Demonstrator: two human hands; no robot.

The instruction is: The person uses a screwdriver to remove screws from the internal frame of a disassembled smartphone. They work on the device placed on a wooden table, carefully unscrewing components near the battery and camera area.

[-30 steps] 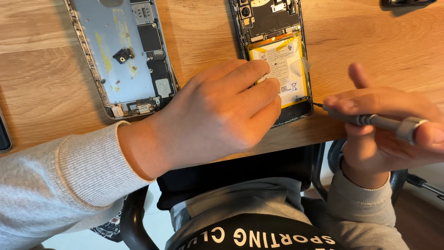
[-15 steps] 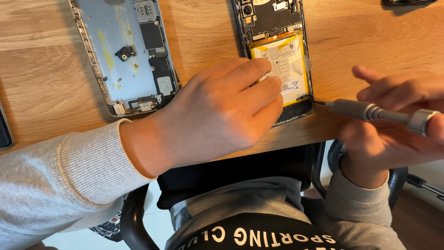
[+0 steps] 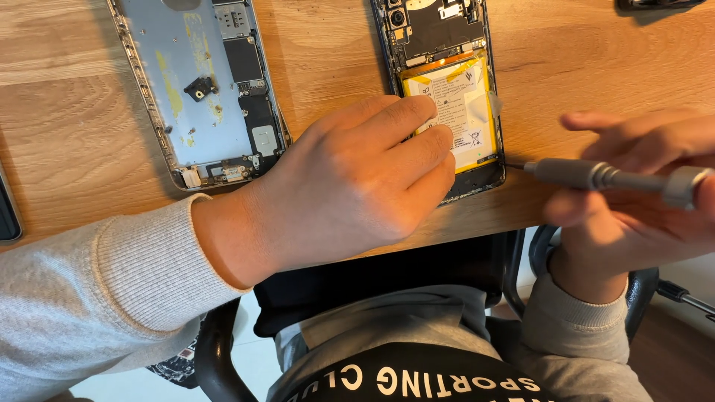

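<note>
The opened dark smartphone with the yellow-edged battery point(image 3: 447, 97) lies on the pale wooden worktop point(image 3: 67, 134), close to its near edge. It is pinned by the left hand point(image 3: 357, 186), whose fingers point(image 3: 406, 119) are pressed flat over the battery's left side, probably so the phone cannot slide. The slim grey metal screwdriver point(image 3: 596, 176) is gripped in the closed right hand point(image 3: 633, 201), level with the worktop, its tip at the phone's near right corner. To the left a second opened phone shell with a bluish-grey inner plate point(image 3: 201, 89) lies apart. The phone's near left corner is hidden under the hand; the tip's exact contact cannot be made out.
</note>
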